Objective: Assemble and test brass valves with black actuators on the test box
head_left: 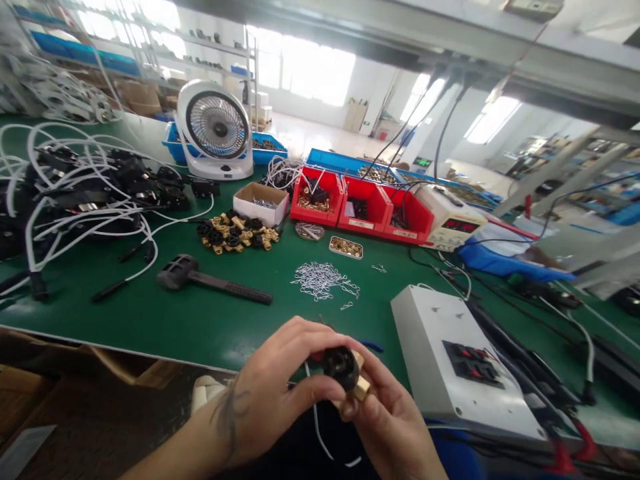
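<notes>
Between my two hands, above the front edge of the bench, is a brass fitting with a round black cap (341, 368). My left hand (283, 373) curls its thumb and fingers around the black cap. Thumb and fingers of my right hand (387, 410) pinch the brass part (361, 388). Just beyond my hands lies a heap of silver R-shaped clips (320, 280), with a few loose ones beside it. A blue tool handle (373, 347) shows partly behind my right hand. Similar brass and black fittings (237, 233) are piled farther back.
A black mallet (215, 280) lies left of the clips. Red bins (367, 203), a cardboard box (261, 203) and a small tray of brass parts (346, 247) stand behind. A grey switch box (450, 360) is at right, a white fan (217, 130) at the back, cabled black parts (100, 187) at left.
</notes>
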`<state>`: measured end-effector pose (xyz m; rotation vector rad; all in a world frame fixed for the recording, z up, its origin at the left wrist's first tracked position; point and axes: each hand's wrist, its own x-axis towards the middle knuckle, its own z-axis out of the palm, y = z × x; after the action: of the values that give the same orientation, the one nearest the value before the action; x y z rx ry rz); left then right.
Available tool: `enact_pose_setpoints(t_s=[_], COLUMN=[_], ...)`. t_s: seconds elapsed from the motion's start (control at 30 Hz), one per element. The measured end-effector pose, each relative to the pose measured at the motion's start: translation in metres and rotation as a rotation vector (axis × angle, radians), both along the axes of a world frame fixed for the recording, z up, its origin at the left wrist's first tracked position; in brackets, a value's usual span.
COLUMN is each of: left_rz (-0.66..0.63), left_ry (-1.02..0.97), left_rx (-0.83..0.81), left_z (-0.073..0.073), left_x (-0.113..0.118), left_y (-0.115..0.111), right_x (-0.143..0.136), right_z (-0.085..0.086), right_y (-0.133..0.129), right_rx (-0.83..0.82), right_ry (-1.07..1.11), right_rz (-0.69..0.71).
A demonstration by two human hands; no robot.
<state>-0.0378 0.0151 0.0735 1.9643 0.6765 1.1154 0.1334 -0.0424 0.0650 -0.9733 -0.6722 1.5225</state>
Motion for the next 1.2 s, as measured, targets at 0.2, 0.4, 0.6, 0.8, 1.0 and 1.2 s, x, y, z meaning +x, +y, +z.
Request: enact_pose_setpoints(t_s=[0.2,0.4,0.6,0.8,1.0,1.2], left_rz=[0.355,0.362,0.367,0.152,-0.015,0.116], left_ry=[0.198,0.792,0.654,-0.291,-0.782,-0.434], left_rx=[0.0,-0.008,-0.109,-0.768,-1.098,-0.688], left_z=[-0.007,-0.031,-0.049,-0.042,-0.019,-0.019], left_x=[0.005,0.038,0.037,0.006,0.012,0.012], left_y=[0.003,0.007,0.016,0.015,0.004,-0.016], right_x=[-0.001,0.006,0.011,0.006,-0.004,-0.013], right_z=[-0.001,-0.003,-0.007,-0.004,-0.013,-0.014], right_y=[-0.006,-0.012,-0.019,-0.021,-0.019,-0.018], right_rx=[0.046,0.084,0.099,0.065,-0.028,-0.042], right_ry=[-0.024,-0.071,-0.175,-0.048,0.036,0.039], right_rz=[-0.038,0.003,-0.008,-0.027,0.107,0.042])
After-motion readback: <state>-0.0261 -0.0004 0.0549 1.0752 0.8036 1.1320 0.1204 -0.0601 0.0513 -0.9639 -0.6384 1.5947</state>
